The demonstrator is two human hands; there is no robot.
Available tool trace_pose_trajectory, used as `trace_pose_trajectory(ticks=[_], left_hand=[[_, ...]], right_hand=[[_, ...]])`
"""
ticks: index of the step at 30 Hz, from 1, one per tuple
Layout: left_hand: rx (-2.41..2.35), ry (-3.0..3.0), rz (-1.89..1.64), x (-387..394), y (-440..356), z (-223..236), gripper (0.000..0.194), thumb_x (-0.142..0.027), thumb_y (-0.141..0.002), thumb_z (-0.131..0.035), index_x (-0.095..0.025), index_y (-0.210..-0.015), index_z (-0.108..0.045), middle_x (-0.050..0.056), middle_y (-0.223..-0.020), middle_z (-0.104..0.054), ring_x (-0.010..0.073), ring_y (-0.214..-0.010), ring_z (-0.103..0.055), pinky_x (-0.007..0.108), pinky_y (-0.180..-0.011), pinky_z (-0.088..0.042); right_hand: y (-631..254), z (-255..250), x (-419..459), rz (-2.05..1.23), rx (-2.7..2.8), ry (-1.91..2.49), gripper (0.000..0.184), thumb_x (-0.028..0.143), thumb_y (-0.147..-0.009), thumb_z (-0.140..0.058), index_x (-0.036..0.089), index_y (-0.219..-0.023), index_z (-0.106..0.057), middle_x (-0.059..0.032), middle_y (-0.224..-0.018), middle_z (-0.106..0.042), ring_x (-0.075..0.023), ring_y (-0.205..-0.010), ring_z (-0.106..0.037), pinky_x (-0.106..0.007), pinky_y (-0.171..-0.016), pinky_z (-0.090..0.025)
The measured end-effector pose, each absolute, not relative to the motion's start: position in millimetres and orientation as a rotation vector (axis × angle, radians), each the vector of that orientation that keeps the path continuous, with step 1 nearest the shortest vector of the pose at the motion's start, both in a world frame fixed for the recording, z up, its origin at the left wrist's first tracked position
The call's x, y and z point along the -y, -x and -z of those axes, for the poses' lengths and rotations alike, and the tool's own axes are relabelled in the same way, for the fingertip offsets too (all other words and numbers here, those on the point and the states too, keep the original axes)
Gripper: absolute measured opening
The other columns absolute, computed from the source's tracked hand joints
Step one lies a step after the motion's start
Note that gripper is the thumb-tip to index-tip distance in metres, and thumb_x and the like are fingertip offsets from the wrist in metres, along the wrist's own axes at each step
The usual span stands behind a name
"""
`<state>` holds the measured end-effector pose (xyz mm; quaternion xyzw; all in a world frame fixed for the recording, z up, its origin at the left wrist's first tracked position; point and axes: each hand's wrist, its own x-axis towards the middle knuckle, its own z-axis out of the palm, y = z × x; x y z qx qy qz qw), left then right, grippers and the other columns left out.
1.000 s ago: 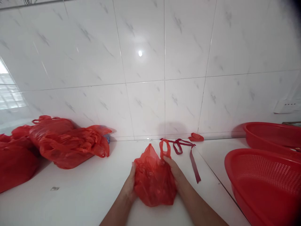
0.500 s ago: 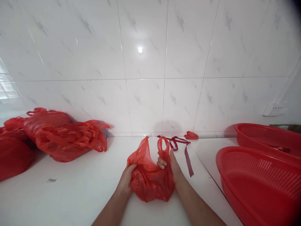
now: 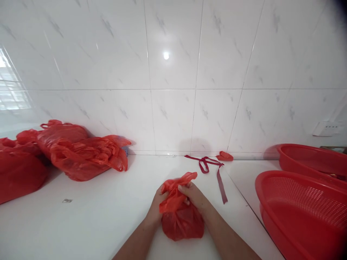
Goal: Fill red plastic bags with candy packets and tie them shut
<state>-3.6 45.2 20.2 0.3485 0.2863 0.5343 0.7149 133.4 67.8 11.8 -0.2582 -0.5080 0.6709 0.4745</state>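
Observation:
A red plastic bag (image 3: 183, 224) rests on the white table in front of me, its lower part bulging around contents I cannot make out. My left hand (image 3: 159, 202) grips the gathered neck from the left side. From the right, my right hand (image 3: 193, 195) is closed on the same neck, its thumb lying over the plastic. The bag's loose top and handles fold over between both hands, hiding some of the fingers. Behind the bag lies a dark red ribbon (image 3: 204, 166), partly looped.
Several filled red bags (image 3: 78, 155) are heaped against the tiled wall at the left. A perforated red basket (image 3: 271, 202) stands at the right, with another red basin (image 3: 298, 155) behind it. A small red scrap (image 3: 225, 156) lies by the wall.
The bag's open mouth and upright handles have been bunched together into a neck. My hands have come closer to each other, and the view has shifted slightly left.

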Motion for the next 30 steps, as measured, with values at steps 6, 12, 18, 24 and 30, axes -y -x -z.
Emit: trace_pose_trajectory(ticks=[6,12,18,24,30], left_hand=[[-0.884,-1.018,-1.341,-42,4,-11,0.060,-0.017,-0.067,-0.069,-0.025,-0.123,-0.049,0.008,-0.120,-0.059,0.0228,-0.095,-0.062,0.031,-0.079,-0.048],[-0.849,-1.321,-1.439,-37,4,-13,0.065,-0.018,-0.063,-0.076,-0.024,-0.125,-0.054,0.006,-0.141,-0.041,0.0279,-0.130,-0.035,0.031,-0.104,-0.031],[-0.913,-1.120,-1.352,-48,11,-4,0.036,-0.035,-0.078,-0.063,-0.016,-0.108,-0.064,0.009,-0.104,-0.068,0.0246,-0.098,-0.060,0.030,-0.086,-0.045],[-0.920,-0.880,-1.273,-60,20,0,0.036,-0.026,-0.074,-0.062,-0.016,-0.108,-0.062,0.007,-0.087,-0.071,0.0207,-0.075,-0.065,0.030,-0.072,-0.048],[-0.857,-0.656,-1.147,-58,21,-10,0.030,-0.019,-0.068,-0.064,-0.015,-0.098,-0.063,0.006,-0.079,-0.069,0.0206,-0.071,-0.064,0.032,-0.068,-0.049]], right_hand=[[-140,-6,-79,-1.420,1.101,0.995,0.045,0.053,-0.073,-0.060,0.019,-0.048,-0.043,0.0064,-0.034,-0.037,-0.0049,-0.032,-0.029,-0.023,-0.038,-0.019],[-136,-6,-77,-1.286,1.186,1.107,0.036,0.049,-0.073,-0.063,0.019,-0.055,-0.051,0.0054,-0.039,-0.044,-0.0079,-0.036,-0.037,-0.023,-0.039,-0.025],[-129,-3,-70,-1.268,1.339,1.165,0.032,0.049,-0.076,-0.058,0.019,-0.066,-0.054,0.0063,-0.041,-0.042,-0.0079,-0.037,-0.036,-0.023,-0.040,-0.024],[-134,-3,-69,-1.572,1.173,0.842,0.024,0.040,-0.074,-0.063,0.019,-0.086,-0.061,0.0074,-0.044,-0.047,-0.0048,-0.036,-0.030,-0.021,-0.039,-0.018],[-143,-11,-65,-1.843,0.845,0.596,0.022,0.035,-0.074,-0.059,0.019,-0.087,-0.065,0.0051,-0.050,-0.049,-0.0081,-0.046,-0.040,-0.022,-0.049,-0.036]])
